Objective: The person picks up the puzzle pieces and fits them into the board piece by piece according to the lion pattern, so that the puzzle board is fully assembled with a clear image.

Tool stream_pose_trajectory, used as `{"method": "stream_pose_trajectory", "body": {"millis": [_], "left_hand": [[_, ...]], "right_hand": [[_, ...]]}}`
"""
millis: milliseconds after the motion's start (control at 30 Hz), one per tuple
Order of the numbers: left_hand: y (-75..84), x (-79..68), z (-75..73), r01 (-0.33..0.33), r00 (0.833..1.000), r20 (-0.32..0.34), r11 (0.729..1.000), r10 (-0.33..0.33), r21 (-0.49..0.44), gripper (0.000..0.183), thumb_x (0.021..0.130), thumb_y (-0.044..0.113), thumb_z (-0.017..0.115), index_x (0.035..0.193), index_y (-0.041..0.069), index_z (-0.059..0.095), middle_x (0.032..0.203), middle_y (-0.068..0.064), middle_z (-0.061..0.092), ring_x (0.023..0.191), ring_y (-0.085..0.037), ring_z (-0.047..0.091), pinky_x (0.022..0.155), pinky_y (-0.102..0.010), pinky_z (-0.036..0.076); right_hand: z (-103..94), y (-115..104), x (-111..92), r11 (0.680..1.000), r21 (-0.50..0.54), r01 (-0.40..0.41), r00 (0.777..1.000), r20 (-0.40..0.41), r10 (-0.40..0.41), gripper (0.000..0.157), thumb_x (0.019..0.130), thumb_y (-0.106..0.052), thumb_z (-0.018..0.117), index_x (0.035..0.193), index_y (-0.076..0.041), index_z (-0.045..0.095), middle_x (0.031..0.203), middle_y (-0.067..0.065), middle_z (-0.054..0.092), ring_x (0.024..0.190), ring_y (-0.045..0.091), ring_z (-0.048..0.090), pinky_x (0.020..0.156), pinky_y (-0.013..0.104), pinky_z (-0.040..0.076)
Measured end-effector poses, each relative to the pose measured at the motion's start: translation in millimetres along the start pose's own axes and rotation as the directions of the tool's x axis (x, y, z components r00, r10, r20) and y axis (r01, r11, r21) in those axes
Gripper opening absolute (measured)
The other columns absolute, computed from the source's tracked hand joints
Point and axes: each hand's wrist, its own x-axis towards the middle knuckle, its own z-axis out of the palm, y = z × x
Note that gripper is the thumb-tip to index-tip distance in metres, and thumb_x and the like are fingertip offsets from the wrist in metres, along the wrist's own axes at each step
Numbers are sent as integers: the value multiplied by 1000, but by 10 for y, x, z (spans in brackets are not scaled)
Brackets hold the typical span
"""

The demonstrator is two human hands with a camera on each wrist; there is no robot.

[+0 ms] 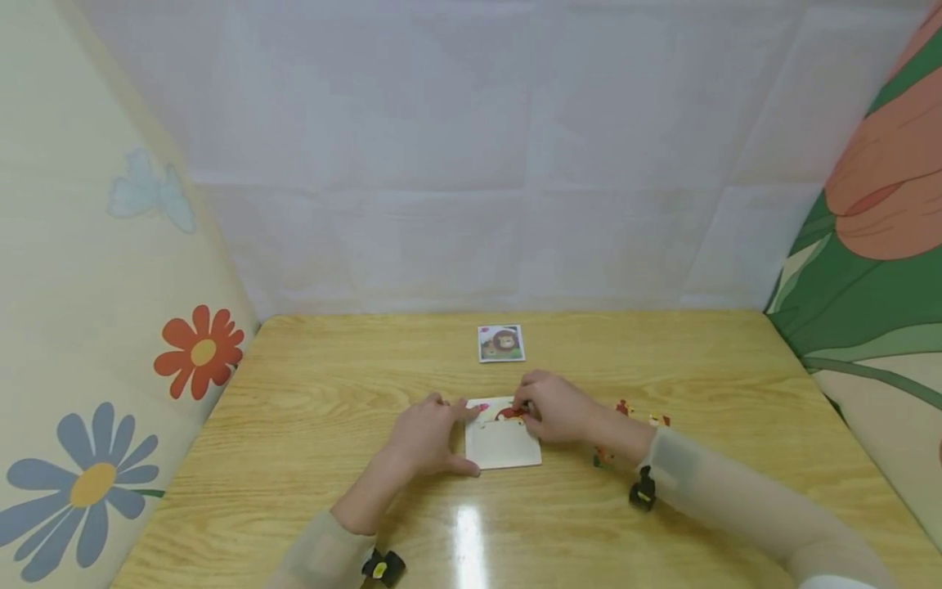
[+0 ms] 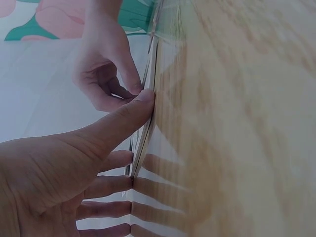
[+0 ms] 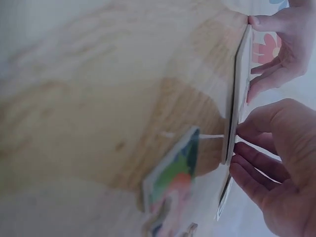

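A white puzzle board (image 1: 504, 448) lies flat on the table between the hands, with picture pieces along its far side and a bare white near part. My left hand (image 1: 427, 433) rests at its left side, thumb at the near corner and fingers spread straight against the edge. At the far right of the board, my right hand (image 1: 555, 409) pinches a reddish-brown puzzle piece (image 1: 508, 415) with curled fingers, which partly hide it. In the right wrist view, thumb and fingertips (image 3: 239, 165) come together right at the board's edge.
A square lion picture card (image 1: 502, 343) lies on the wooden table (image 1: 331, 368) beyond the board. Several loose puzzle pieces (image 1: 659, 420) lie to the right, some partly covered by the right forearm. A white cloth wall (image 1: 441, 164) rises behind the table.
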Motion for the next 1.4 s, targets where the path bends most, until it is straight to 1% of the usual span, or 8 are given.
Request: {"method": "stream_pose_trajectory", "body": {"millis": [233,367,467,567,733,900,1133,1400], "left_hand": [[1,3,-2,-3,1000,-5,1000,3,3,92,65,63,95,143,21,69,130,-19,74,110,-37,67,87,-51,62],[9,0,-16,1,1000,-5,1000,-1,1,91,65,63,95,143,22,69,133,-19,73,112,-37,67,88,-52,62],[14,0,-22,3,1000,-5,1000,-3,-3,91,66,62,96,143,21,69,134,-19,73,114,-39,66,91,-53,62],[17,-7,-25,7,1000,-3,1000,-7,-6,92,66,61,96,144,20,69,136,-20,72,117,-41,66,93,-55,61],[13,-18,-22,13,1000,1,1000,-13,-1,94,65,62,96,144,19,68,136,-21,72,117,-41,66,94,-55,62],[15,-7,-18,4,1000,-2,1000,-4,5,92,66,62,95,143,19,69,136,-21,72,116,-40,67,92,-53,62],[15,7,-13,5,1000,-4,1000,-5,-3,90,66,62,95,143,22,69,139,-19,71,115,-39,66,91,-53,62],[21,-4,-21,10,1000,5,1000,-10,-2,90,66,62,95,143,21,69,140,-19,70,117,-41,66,92,-54,62]], "right_hand": [[-142,43,-18,1000,-1,-6,1000,4,6,13,95,-8,72,105,-7,80,105,6,78,99,21,72,92,37,63],[-261,130,-37,999,-38,-8,1000,-28,6,16,94,-6,71,107,-4,79,108,9,80,104,26,74,97,41,63],[-374,190,-71,998,-52,-32,999,-41,30,16,93,-6,72,108,-4,79,109,10,79,105,27,74,95,41,64],[-486,234,-117,998,-29,-63,997,-35,62,17,95,-5,71,110,-3,79,111,11,78,105,28,74,93,42,64],[-592,354,-204,995,-14,-95,995,-39,94,18,96,-4,69,111,-1,78,110,12,77,102,28,74,91,44,64],[-628,494,-312,995,-33,-97,994,-58,95,16,95,-4,68,108,1,78,102,12,78,93,25,74,85,40,65],[-624,606,-484,992,-37,-122,992,-42,121,15,95,-4,66,104,0,79,95,8,78,85,17,73,78,35,65],[-593,667,-640,996,-63,-61,997,-55,57,11,93,-1,69,98,-1,79,87,6,77,76,12,70,69,26,62]]}}
